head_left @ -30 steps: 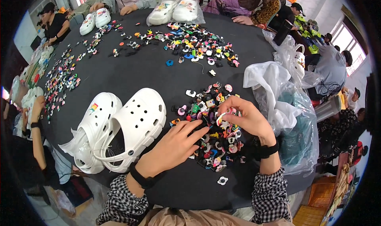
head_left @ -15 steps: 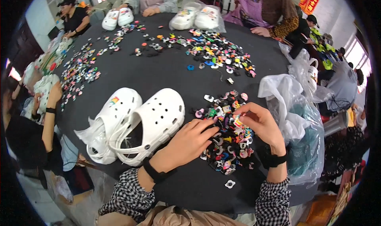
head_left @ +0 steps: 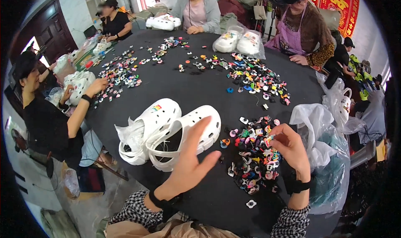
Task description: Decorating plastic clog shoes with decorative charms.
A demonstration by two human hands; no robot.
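Two white clogs lie side by side before me, toes pointing away. The left clog (head_left: 144, 125) bears a small colourful charm (head_left: 156, 108) on its toe and has clear plastic stuffed in its heel. No charm shows on the visible part of the right clog (head_left: 207, 122). My left hand (head_left: 188, 167) hovers over this shoe's near side, empty, thumb and fingers apart. At the right edge of a heap of shoe charms (head_left: 255, 163), my right hand (head_left: 294, 148) pinches a small colourful charm (head_left: 268, 141) between thumb and fingertips.
A clear plastic bag (head_left: 330, 171) lies right of my right hand. More charms (head_left: 257, 75) spread across the far side of the dark table (head_left: 175, 81). Bagged white clogs (head_left: 238, 41) stand at the far edge. Other people sit around, one at left holding a white clog (head_left: 79, 87).
My left hand has left the charm heap and moved left to the right clog, its fingers spreading. My right hand keeps its pinch near the heap. The whole view has tilted up.
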